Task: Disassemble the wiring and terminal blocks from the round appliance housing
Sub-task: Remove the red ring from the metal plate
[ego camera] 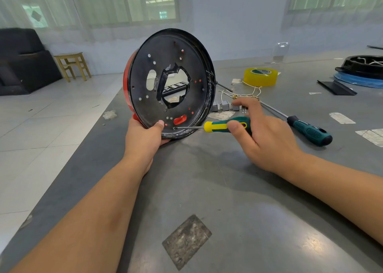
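The round housing (143,86), black inside with a red outer shell, stands on its edge on the grey table (238,190), its open face toward me. My left hand (145,136) grips its lower rim, thumb on the inner face. My right hand (261,136) holds a green and yellow screwdriver (219,126) by the handle. Its tip touches a screw at the housing's lower inner rim. Behind my right hand lie white wires with brass terminals (243,95) and small grey terminal blocks (224,105).
A second, longer green screwdriver (308,130) lies to the right. A roll of yellow tape (260,76) sits behind the wires. Another black housing on a blue base (361,70) is at the far right. Paper labels (342,117) lie scattered. The table's left edge drops to a tiled floor.
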`<state>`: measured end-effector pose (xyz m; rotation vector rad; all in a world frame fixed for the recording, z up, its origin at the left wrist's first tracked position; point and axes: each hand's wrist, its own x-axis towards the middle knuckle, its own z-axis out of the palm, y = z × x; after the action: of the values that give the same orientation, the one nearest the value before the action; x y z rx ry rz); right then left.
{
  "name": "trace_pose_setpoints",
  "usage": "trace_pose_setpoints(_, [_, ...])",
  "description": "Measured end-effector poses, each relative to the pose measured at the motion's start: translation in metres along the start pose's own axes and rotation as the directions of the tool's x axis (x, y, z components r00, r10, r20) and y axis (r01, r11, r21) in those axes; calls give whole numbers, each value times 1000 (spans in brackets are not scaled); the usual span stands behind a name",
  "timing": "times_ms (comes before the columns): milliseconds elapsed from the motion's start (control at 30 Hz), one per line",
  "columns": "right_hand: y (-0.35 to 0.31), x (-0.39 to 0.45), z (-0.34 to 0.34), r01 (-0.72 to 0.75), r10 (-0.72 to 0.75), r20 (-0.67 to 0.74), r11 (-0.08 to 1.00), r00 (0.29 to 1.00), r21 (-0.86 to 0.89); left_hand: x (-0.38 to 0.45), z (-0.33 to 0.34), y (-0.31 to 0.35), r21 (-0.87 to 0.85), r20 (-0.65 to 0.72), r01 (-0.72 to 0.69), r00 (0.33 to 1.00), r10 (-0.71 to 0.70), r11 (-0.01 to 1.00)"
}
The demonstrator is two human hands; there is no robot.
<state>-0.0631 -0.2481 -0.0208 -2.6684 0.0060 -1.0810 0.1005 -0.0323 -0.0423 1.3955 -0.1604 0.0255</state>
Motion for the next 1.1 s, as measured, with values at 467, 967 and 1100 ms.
trace_pose_setpoints(467, [-4, -2, -3, 33, -34, 8, 995, 999, 96, 2, 1, -2, -8, -8, 5, 1000, -5, 1000])
trace_pose_setpoints(967, [0, 1, -1, -65, 59, 37, 975, 998, 212, 1, 0, -1, -11, 14, 5, 1000, -4, 1000])
trace_pose_setpoints(1100, [0, 0, 4, -56, 61, -11, 965, 998, 258, 1, -1, -1, -12, 11, 5, 1000, -4, 1000])
